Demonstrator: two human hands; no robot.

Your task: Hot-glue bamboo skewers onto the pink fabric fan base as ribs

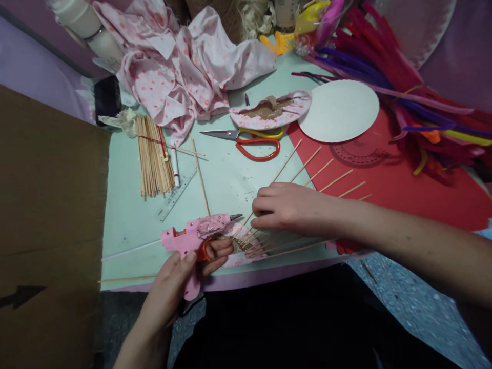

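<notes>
My left hand is wrapped round the handle of a pink glue gun, whose metal nozzle points right. Beneath and beside the nozzle lies a pink patterned fabric piece near the table's front edge. Several thin wooden sticks fan out from it toward the upper right. My right hand is above the sticks, with its fingers bent round one stick at the left of the fan. The fingertips are partly hidden. A clear glue stick extends from the back of the gun.
Scissors, a stick bundle and a ruler lie beyond my hands. Pink cloth, a white disc, red paper and colourful pipe cleaners are farther back. A cardboard panel stands left.
</notes>
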